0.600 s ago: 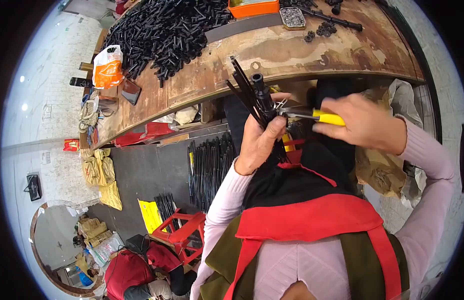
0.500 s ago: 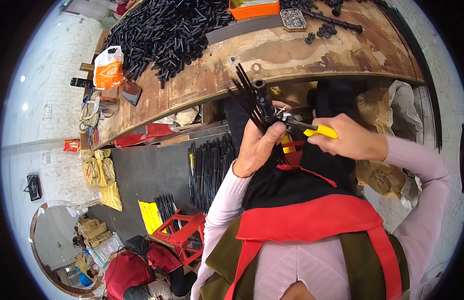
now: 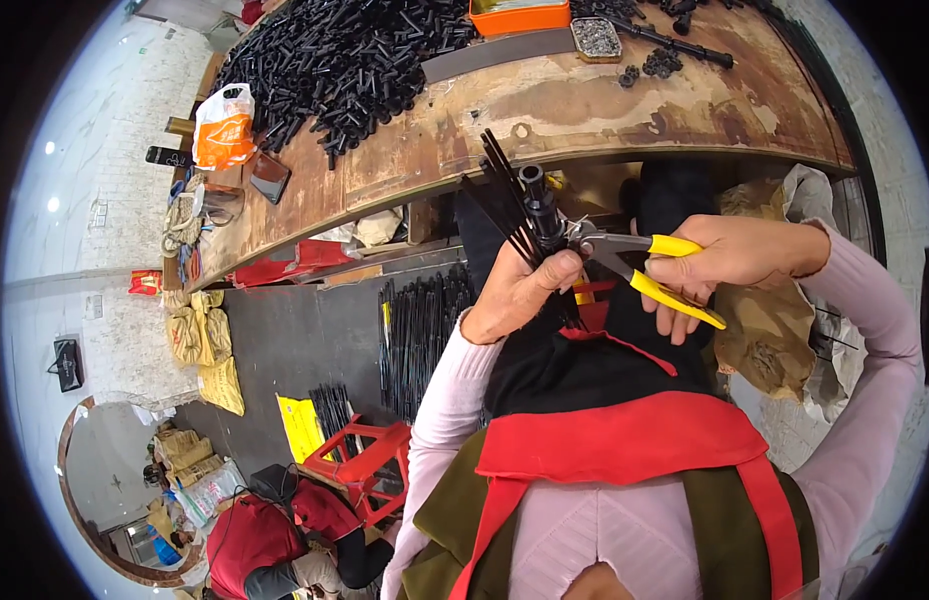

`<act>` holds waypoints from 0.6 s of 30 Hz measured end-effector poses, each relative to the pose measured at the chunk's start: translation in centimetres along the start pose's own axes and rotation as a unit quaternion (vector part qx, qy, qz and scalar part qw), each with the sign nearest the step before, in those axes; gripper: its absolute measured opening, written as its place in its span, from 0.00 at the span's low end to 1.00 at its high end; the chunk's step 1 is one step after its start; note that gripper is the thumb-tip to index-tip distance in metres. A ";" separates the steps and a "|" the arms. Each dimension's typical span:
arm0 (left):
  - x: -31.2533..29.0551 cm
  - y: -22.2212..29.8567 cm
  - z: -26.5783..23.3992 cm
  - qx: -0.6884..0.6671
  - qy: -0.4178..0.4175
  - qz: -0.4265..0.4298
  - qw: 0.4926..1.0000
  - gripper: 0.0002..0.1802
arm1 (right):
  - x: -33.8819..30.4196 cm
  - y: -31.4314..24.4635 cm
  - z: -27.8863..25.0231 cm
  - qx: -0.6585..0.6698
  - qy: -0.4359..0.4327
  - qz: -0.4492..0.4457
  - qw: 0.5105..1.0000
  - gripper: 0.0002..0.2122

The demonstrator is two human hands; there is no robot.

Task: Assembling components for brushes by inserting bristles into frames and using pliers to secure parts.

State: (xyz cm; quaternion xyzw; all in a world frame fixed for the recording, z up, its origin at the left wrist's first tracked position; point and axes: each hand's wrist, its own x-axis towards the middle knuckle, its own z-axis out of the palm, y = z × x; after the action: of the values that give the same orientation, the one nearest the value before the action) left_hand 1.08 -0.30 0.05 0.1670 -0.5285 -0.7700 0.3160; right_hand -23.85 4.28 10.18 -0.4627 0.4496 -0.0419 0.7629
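Head view, left hand (image 3: 522, 292): closed around a black tube (image 3: 541, 208) and a sheaf of thin black rods (image 3: 498, 158), which fanned out above the fist.
Right hand (image 3: 732, 256): gripped the yellow-handled pliers (image 3: 672, 245), whose handles stood spread apart.
Plier tips: met the work beside the left thumb, among fine pale wire ends; whether they pinched any was too small to tell.
Tube: upright over the lap, just short of the table edge; it looked stiff, light and rather smooth, best held round its middle.
Rods: seemed slim and springy, likely to splay or bend if held by their tips; a grip low on the sheaf looked surer.
Yellow handles: probably the surest hold on the pliers, well back from the metal.
Wooden table (image 3: 604, 108): bore a heap of black tubes (image 3: 359, 75), an orange box (image 3: 521, 24) and a tin of small silvery parts (image 3: 596, 40).
Floor, to the left: black rod bundles (image 3: 424, 345) near a red stool (image 3: 369, 465).
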 end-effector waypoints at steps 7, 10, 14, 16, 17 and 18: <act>0.0 0.1 -0.3 -0.033 -0.047 -0.009 0.998 0.21 | 0.3 -0.1 -0.5 0.030 -0.060 0.037 0.997 0.22; -0.1 0.4 -0.2 -0.033 -0.039 -0.026 0.998 0.25 | 0.5 -0.4 -0.4 0.086 -0.090 0.039 0.991 0.22; 0.0 0.0 -1.1 -0.034 -0.060 -0.010 0.998 0.24 | 0.9 -0.3 -0.2 0.165 -0.127 0.051 0.977 0.21; -0.1 -0.2 -1.3 -0.039 -0.083 0.002 0.996 0.22 | 0.6 -0.4 -0.4 0.155 -0.105 0.083 0.979 0.21; -0.2 0.0 -1.0 -0.032 -0.076 0.003 0.997 0.22 | 0.5 -0.5 -0.4 0.158 -0.105 0.083 0.978 0.21; -0.3 0.0 -0.9 -0.025 -0.068 0.006 0.997 0.22 | 0.6 -0.7 -0.4 0.141 -0.102 0.106 0.979 0.21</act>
State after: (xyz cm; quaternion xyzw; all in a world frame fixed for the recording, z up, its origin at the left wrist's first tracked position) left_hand 1.81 -0.78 -0.32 0.1032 -0.5306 -0.7905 0.2880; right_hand -23.53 3.31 10.22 -0.3016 0.4053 0.0236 0.8627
